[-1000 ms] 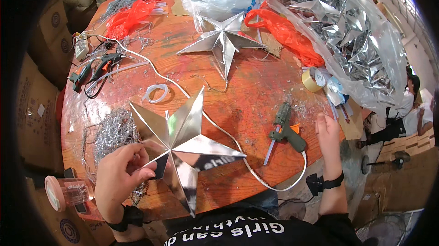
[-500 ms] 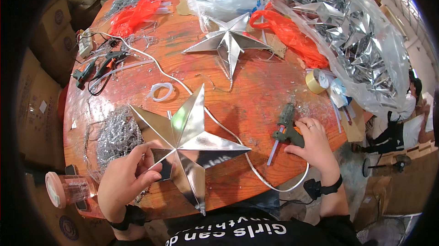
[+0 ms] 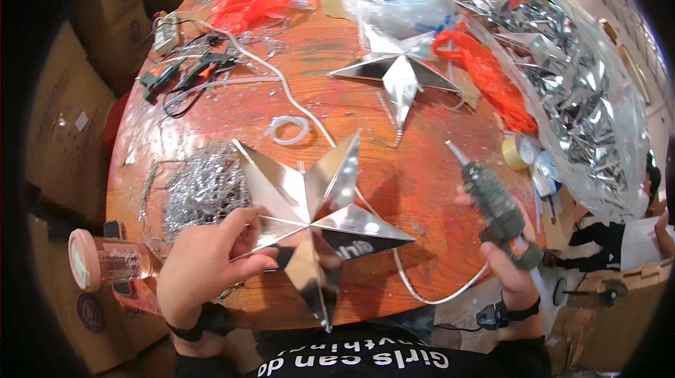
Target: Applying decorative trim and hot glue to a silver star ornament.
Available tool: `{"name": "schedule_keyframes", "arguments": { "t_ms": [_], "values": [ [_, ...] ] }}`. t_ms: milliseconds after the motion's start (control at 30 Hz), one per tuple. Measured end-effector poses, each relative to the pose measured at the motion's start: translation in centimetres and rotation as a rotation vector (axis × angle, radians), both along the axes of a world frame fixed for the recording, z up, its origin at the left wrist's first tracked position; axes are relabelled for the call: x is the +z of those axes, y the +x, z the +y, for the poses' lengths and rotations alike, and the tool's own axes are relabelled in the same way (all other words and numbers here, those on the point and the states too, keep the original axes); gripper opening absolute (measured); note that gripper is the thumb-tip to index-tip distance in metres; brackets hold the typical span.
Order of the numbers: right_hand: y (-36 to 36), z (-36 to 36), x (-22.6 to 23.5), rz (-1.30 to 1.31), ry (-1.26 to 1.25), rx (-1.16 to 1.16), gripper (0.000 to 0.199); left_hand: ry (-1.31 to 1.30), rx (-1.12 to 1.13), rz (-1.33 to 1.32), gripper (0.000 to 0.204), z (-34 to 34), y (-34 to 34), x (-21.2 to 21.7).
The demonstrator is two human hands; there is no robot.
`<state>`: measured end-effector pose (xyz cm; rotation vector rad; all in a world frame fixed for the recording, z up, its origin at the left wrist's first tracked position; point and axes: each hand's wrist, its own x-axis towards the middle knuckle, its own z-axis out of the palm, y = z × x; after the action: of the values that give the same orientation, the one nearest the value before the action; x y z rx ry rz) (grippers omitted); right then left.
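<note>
My left hand point(image 3: 209, 257) pinches one point of a shiny silver five-pointed star point(image 3: 336, 175) at the near middle of the table. The star faces up, with a creased, mirror-like surface. Off the table, my right hand point(image 3: 508, 274) grips a dark green hot glue gun point(image 3: 493, 199), its nozzle aimed up and toward the far left. A white cord point(image 3: 413, 286) loops along the table's near edge toward the gun. Silver bead garland point(image 3: 204, 191) lies heaped beside the star's left side. A second silver star point(image 3: 402, 84), trimmed along its edges, rests farther back.
A clear ring of tubing point(image 3: 287, 130) and another glue gun point(image 3: 160, 79) lie at the left. A clear bag of silver stars point(image 3: 562, 97) fills the right. Red plastic point(image 3: 256, 7), a tape roll point(image 3: 518, 151) and a lidded cup point(image 3: 112, 263) sit around the edges.
My right hand has lifted the glue gun off the table and turned it. The view has shifted, while my left hand still pinches the star.
</note>
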<state>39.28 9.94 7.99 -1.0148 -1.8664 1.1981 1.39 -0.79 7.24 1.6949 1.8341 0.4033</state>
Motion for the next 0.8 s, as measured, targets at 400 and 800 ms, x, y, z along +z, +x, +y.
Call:
{"name": "schedule_keyframes", "arguments": {
  "t_ms": [400,800],
  "values": [
    [-7.9,1.8,0.7,-0.239,0.433,0.461,0.065,-0.014,-0.086,0.048,0.061,-0.3,-0.7,0.2],
    [-8.2,2.4,-0.4,-0.26,0.485,0.469,0.066,0.013,-0.084,0.028,0.061,-0.5,-0.7,-0.2]
  ]
}}
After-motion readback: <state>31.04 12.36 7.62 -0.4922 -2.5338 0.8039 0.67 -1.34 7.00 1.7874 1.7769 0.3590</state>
